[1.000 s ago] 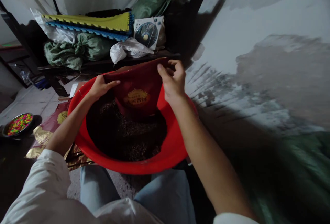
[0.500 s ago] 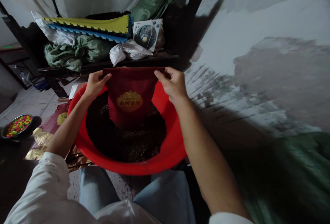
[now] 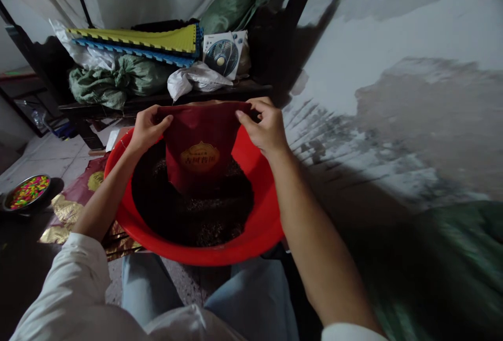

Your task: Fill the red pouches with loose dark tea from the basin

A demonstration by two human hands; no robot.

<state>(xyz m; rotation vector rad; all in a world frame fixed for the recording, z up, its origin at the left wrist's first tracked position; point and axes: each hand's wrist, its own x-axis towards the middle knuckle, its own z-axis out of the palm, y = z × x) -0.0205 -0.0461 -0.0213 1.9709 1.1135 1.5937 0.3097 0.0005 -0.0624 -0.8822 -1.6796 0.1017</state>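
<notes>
Red pouch [image 3: 198, 144] over red basin [image 3: 261, 220]

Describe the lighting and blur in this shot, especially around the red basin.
In the head view, the red plastic basin and dark red pouch look fairly sharp, the dark contents are underlit, the blotchy wall and green fabric smear with blur, and glare flares at the top left.

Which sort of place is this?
Probably a makeshift storeroom, perhaps used for packing tea: a patched plaster wall, green woven sacks piled on a shelf, and a red basin of dark loose leaves under a red pouch.
</notes>
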